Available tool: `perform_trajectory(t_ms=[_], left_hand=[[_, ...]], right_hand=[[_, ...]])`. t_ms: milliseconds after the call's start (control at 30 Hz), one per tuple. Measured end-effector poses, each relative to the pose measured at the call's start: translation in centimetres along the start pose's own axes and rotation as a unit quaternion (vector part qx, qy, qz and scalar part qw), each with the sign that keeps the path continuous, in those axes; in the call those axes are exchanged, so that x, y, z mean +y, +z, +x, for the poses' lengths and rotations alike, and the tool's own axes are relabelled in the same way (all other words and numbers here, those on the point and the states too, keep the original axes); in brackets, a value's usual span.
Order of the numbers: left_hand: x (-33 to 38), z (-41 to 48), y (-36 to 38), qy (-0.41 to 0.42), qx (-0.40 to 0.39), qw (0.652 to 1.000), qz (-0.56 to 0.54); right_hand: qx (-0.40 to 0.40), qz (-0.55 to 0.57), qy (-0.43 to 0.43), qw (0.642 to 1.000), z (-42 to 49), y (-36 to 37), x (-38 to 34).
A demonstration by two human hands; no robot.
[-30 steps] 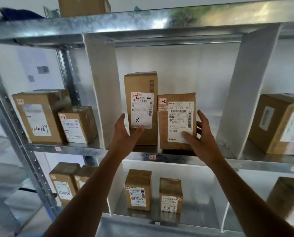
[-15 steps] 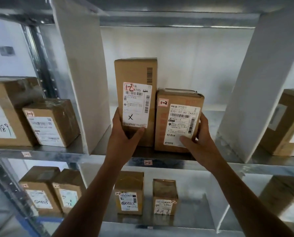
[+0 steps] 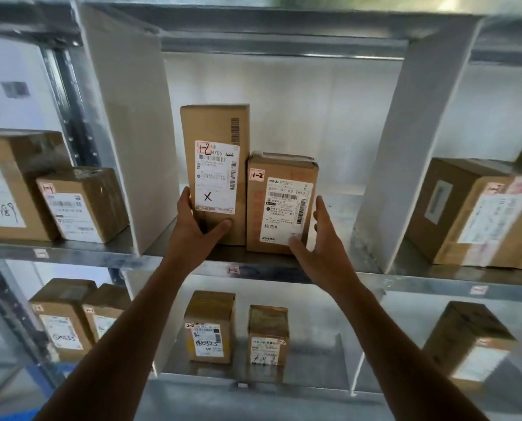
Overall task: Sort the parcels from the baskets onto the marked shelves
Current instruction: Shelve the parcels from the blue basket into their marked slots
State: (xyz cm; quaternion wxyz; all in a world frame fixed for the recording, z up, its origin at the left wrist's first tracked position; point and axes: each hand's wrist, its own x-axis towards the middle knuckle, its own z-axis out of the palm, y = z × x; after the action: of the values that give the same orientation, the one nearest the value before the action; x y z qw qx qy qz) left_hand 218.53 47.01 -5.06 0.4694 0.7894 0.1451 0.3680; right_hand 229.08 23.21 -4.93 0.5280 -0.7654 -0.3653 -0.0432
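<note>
My forearms reach up and forward to the shelf. My left hand (image 3: 197, 232) grasps the bottom of the tall parcel (image 3: 220, 126), with the thumb laid across its front under the label and the fingers running up its left side. My right hand (image 3: 322, 247) is released. Its fingers (image 3: 320, 211) are stretched straight up along the right side of the short parcel (image 3: 281, 174), and only the thumb tip touches the lower corner of that parcel's label. I cannot tell whether those fingers press on the cardboard or merely lie beside it. Just under my wrists runs the metal front edge of the shelf (image 3: 405, 284), and between my hands it carries a small tag (image 3: 233, 269) marked 1-2. Both parcels stand upright on this shelf, touching side by side. The tall one is at my left hand and the short one at my right, and each bears a red 1-2 sticker. Below my hands, on the next shelf down, stand two small parcels (image 3: 209, 326) a little apart, both marked 2-2. A white divider (image 3: 132, 132) rises to the left of my left hand, and beyond it sit two cartons (image 3: 83, 205), the nearer one marked 1-1. Another white panel (image 3: 405, 147) leans to the right of my right hand, with a large carton (image 3: 472, 214) past it. Behind the two parcels I handle is the white back wall (image 3: 299, 117).
</note>
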Motion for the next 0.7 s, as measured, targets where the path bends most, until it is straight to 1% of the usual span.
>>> perform_trajectory(t_ms=[100,167,233,300,400,467,567,700], left_hand=[[1.3,-1.3,-0.1,-0.004,0.023,1.000,0.005],[2.0,-3.2,0.1,0.000,0.057,0.997,0.052],[2.1,-5.7,0.4,0.000,0.095,0.990,0.103],[1.8,-9.0,0.6,0.007,0.123,0.981,0.147],[1.8,-14.8,0.6,0.000,0.119,0.975,0.187],[1.7,-18.9,0.2,-0.011,0.101,0.972,0.210],[0.8,-24.8,-1.6,-0.018,0.076,0.959,0.273],[-2.1,-32.4,-7.1,-0.085,0.058,0.935,0.338]], right_hand=[[-0.009,-0.066,-0.024,0.997,-2.1,-1.6,0.0],[0.015,-0.098,-0.024,0.995,-3.7,-2.8,0.4],[0.022,-0.111,-0.033,0.993,-5.4,-3.5,0.9],[0.021,-0.125,-0.072,0.989,-7.4,-3.3,1.2],[0.013,-0.149,-0.129,0.980,-11.0,-1.4,1.2],[-0.026,-0.149,-0.143,0.978,-13.4,0.6,1.2],[-0.115,-0.163,-0.127,0.972,-17.1,4.2,1.0],[-0.214,-0.183,-0.092,0.955,-22.3,9.8,-0.7]])
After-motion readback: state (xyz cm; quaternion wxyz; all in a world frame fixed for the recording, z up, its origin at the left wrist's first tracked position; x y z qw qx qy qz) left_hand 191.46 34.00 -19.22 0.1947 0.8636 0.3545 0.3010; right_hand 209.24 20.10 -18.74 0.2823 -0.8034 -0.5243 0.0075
